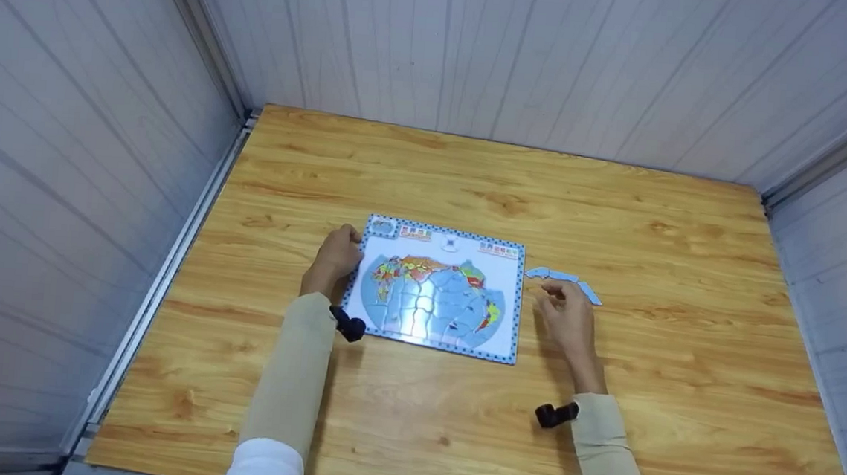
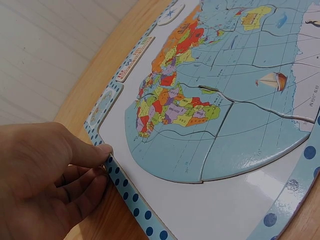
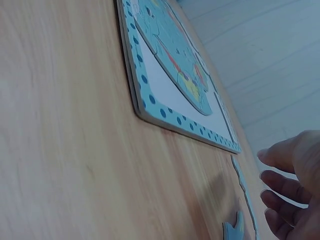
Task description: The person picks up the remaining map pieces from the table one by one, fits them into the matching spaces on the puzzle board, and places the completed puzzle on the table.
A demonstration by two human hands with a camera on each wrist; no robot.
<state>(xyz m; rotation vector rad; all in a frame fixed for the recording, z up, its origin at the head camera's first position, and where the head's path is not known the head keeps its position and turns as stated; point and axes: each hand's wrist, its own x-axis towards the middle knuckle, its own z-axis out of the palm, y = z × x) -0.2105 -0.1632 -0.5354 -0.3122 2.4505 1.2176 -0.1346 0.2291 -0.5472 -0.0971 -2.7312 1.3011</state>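
Note:
A world-map jigsaw board (image 1: pixel 512 296) with a blue dotted border lies on the table, many map pieces fitted in it. My left hand (image 1: pixel 334 257) holds its left edge; in the left wrist view the thumb (image 2: pixel 97 154) presses the dotted border and the other fingers curl beside and below it. Right of the board my right hand (image 1: pixel 570 318) hovers near loose blue puzzle pieces (image 1: pixel 559 275). In the right wrist view its fingers (image 3: pixel 282 185) are loosely bent, thumb apart, with nothing seen between them. A long strip piece (image 3: pixel 244 187) and a smaller piece (image 3: pixel 234 230) lie below that hand.
The wooden table (image 1: pixel 455 426) extends around the board on all sides. Pale panel walls (image 1: pixel 444 53) stand behind it and at the left and right. A black wrist camera (image 1: pixel 556 414) sits at each sleeve cuff.

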